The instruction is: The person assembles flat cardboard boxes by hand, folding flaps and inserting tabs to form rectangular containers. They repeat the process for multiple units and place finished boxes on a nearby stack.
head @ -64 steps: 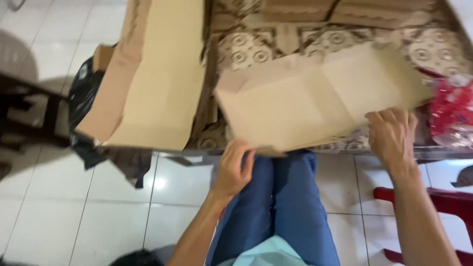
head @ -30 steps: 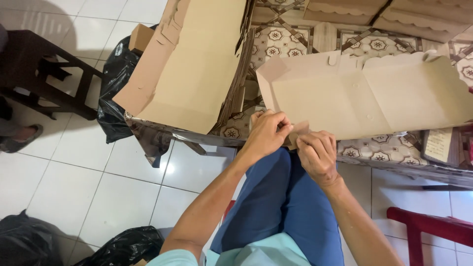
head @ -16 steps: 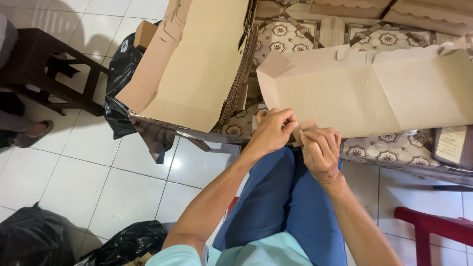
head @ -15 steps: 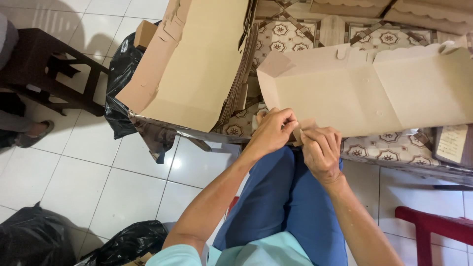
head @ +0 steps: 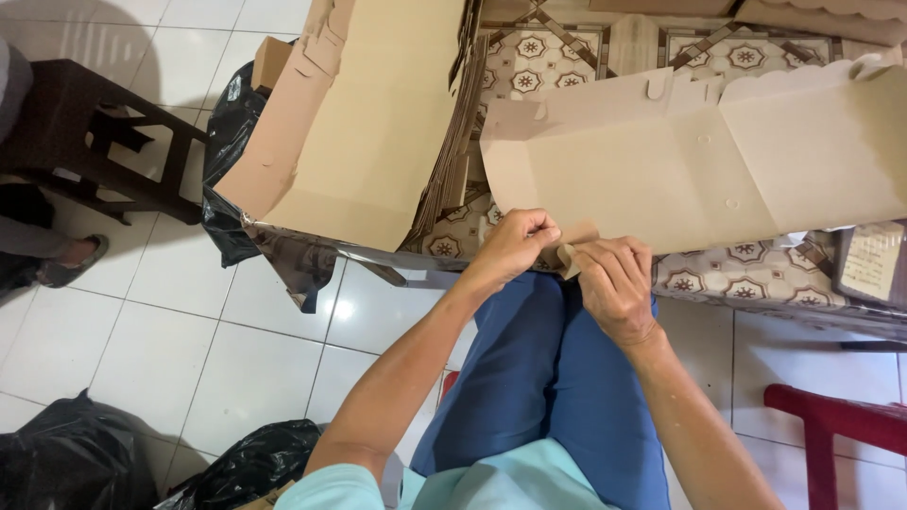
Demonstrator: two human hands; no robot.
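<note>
A flat, unfolded tan cardboard box blank (head: pixel 699 161) lies on the patterned table (head: pixel 746 279) in front of me. My left hand (head: pixel 515 246) pinches a small flap (head: pixel 570 253) at the blank's near edge. My right hand (head: pixel 614 283) grips the same flap from the other side, fingers curled over it. Both hands meet above my blue-trousered knees. A thick stack of more flat cardboard blanks (head: pixel 378 123) leans at the table's left end.
Black plastic bags sit beside the stack (head: pixel 231 142) and on the tiled floor at lower left (head: pixel 76 458). A dark wooden stool (head: pixel 85 142) stands at far left beside another person's sandalled foot (head: pixel 66 264). A red plastic stool (head: pixel 841 425) is at lower right.
The blank has been pulled onto the table in front of me. Both hands came together at its near edge and now fold the small flap; the view has shifted slightly.
</note>
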